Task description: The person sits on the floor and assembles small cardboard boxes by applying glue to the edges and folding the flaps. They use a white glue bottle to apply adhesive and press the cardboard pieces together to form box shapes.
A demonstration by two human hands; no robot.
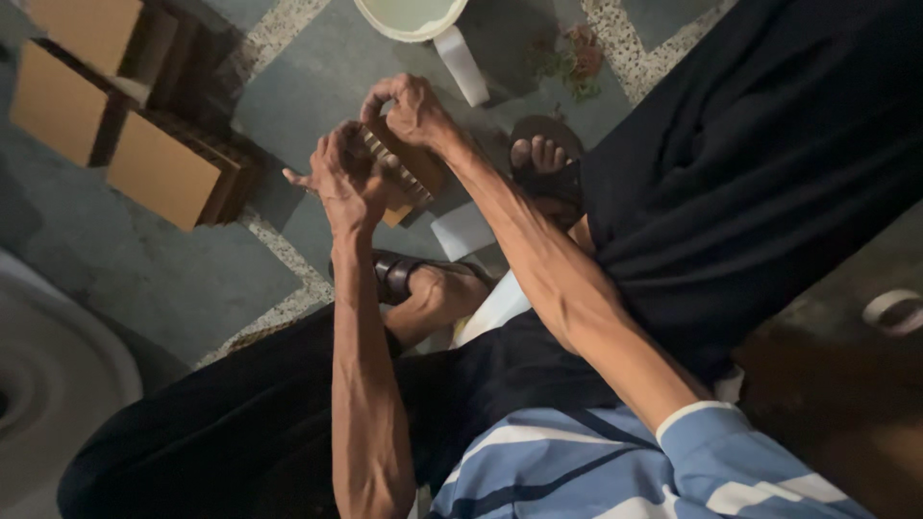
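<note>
**Inspector:** What is held, and by which hands?

**Assessor:** A small stack of brown cardboard pieces (409, 173) is gripped between both hands. The left hand (344, 178) is closed on its near side, with one finger stretched outward. The right hand (413, 108) is curled over the top edge, its fingers hooked down on the far side. Corrugated edges are seen between the two hands.

**Inspector:** Where is the stack located?

**Assessor:** It is held in the air above the floor (173, 279), in front of the knees, and is tilted rather than level. Contact with the floor is not observed.

**Inspector:** What is recorded around it?

**Assessor:** Folded cardboard boxes (115, 106) are stacked on the floor at the upper left, well apart from the hands. The rim of a white bucket (409, 19) is noted at the top edge, just beyond the right hand. A foot in a dark sandal (543, 159) is placed to the right of the stack, and a second sandalled foot (423, 284) is seen below it. A white sheet (463, 229) lies on the floor between the two feet. A pale round basin (58, 375) is partly visible at the lower left.
</note>
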